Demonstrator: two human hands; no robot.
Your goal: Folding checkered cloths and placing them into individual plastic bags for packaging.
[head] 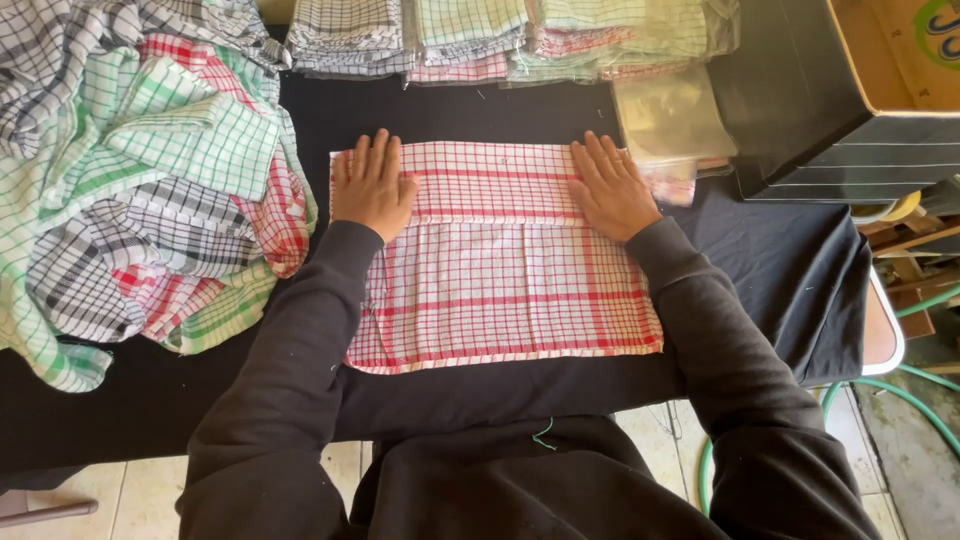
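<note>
Head view shows a red and white checked cloth (500, 260) lying flat in the middle of a surface (760, 260) covered in black fabric. The cloth is thin and woven, shaped like a rectangle, with its far part folded over. Both hands lie open and flat on that folded part, the left hand (372, 185) at one end and the right hand (610, 185) at the other. A soft pile of checked cloths (140, 180) sits to the left.

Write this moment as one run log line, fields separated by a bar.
left hand: flat on red checked cloth | right hand: flat on same cloth | cloth: folded edge under palms | black table
</note>
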